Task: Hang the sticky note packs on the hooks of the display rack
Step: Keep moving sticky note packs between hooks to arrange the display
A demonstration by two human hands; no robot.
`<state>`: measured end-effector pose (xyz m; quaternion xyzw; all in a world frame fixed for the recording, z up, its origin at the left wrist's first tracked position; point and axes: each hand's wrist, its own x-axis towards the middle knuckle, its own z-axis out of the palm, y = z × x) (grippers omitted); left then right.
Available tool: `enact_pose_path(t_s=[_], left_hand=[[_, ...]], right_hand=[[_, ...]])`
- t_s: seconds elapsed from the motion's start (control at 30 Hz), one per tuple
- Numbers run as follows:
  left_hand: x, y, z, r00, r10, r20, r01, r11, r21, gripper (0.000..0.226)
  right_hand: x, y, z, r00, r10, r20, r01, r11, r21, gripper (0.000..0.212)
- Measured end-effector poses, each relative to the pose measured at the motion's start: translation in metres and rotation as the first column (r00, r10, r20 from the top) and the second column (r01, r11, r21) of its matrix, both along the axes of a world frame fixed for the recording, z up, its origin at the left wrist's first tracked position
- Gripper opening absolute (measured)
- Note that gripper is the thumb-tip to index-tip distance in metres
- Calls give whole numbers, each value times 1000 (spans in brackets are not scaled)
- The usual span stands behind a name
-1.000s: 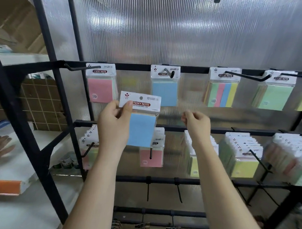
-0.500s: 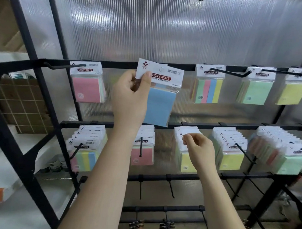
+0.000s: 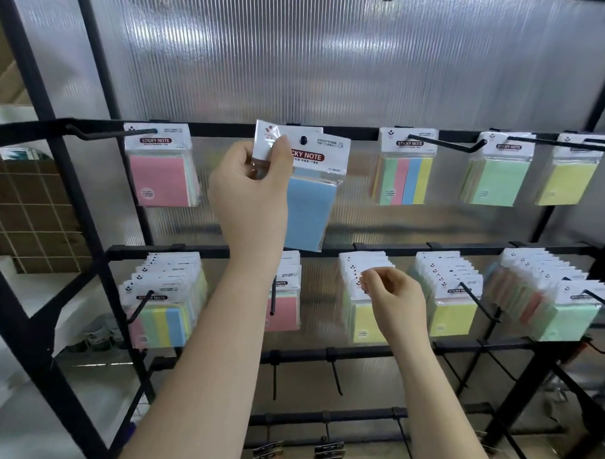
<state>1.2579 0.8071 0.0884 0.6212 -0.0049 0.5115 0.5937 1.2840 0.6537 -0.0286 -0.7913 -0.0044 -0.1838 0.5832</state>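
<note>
While most hooks on the black metal display rack [image 3: 332, 131] carry packs, I judge one hanging underway: my left hand [image 3: 251, 193] pinches the blue sticky note pack [image 3: 312, 209] against the top bar's hook tip [image 3: 303, 140], my right hand [image 3: 394, 301] loosely curled, holding nothing, below that bar.

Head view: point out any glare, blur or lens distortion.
Head view: bright glare streaks the ribbed translucent panel; the wide lens bows the black rack posts at the edges; the left hand and its blue pack look slightly soft.
</note>
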Motion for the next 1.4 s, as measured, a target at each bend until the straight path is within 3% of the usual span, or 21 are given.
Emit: enact_pose_path(t_s=[0.33,0.53,0.8,1.17,1.3,1.4], left_hand=[[21,4,-7,998,24,-60,-23,999,25,31],[70,19,-2,982,-69,-176,68,998,-12,35],[119,29,12,916,36,-399,-24,999,35,42],[127,32,9,934,79,-348,-67,997,46,23],[117,34,-1,933,62,-354,-78,996,-34,16],[105,39,-20,921,92,-379,-104,995,-10,9]], right_hand=[[-3,-7,-1,997,-69,43,73,992,-99,16],[-1,-14,-6,995,-99,29,102,983,-152,15],[9,-18,-13,992,-126,-29,118,972,-202,18],[18,-24,-16,989,-144,-25,138,977,-163,16],[19,-28,-21,981,-185,-65,176,977,-121,31],[18,-32,-27,978,-177,-105,170,983,-76,37]])
